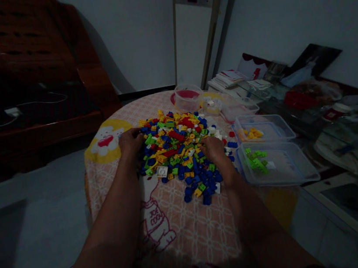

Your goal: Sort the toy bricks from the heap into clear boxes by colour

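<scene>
A heap of mixed toy building bricks (170, 144) in blue, yellow, green, red and white is spread over a round table. My left hand (130, 142) rests at the heap's left edge, fingers curled inward against the bricks. At the right side, my right hand (213, 148) reaches into the heap with its fingers bent together. Whatever either hand grips is hidden. A clear plastic box (277, 127) to the right holds a few yellow bricks. In front of it, another clear box (288, 165) contains several light green bricks.
A patterned cloth (191, 229) covers the table. A round clear tub (189, 98) stands at the table's back, with a clear lid (238, 109) nearby. On the right, a cluttered glass shelf (279, 90) borders the table. A wooden bench (91, 93) is at the back left.
</scene>
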The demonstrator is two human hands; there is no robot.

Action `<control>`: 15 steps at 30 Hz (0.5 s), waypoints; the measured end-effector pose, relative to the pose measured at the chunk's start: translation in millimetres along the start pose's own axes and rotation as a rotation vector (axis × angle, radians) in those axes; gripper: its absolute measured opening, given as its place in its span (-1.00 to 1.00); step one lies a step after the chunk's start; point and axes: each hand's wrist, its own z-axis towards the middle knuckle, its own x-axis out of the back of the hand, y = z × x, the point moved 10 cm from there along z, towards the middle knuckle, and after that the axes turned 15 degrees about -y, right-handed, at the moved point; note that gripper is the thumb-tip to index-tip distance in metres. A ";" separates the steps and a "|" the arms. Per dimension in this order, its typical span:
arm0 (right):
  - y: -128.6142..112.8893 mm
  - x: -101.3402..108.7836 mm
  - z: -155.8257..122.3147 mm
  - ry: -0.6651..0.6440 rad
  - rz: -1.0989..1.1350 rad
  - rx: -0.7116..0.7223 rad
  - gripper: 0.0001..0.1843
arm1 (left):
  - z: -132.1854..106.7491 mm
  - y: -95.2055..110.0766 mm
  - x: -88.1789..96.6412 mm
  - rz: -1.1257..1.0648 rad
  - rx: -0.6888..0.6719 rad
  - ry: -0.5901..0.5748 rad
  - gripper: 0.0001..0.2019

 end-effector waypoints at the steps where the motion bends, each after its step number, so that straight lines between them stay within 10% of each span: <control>1: 0.5 -0.3 0.7 -0.002 0.012 0.012 -0.68 | -0.2 -0.1 0.5 0.003 0.003 0.002 -0.51; 15: -4.6 -1.6 -0.5 -0.014 0.062 0.082 -0.65 | 0.7 -1.9 -0.4 -0.005 0.002 0.004 -0.51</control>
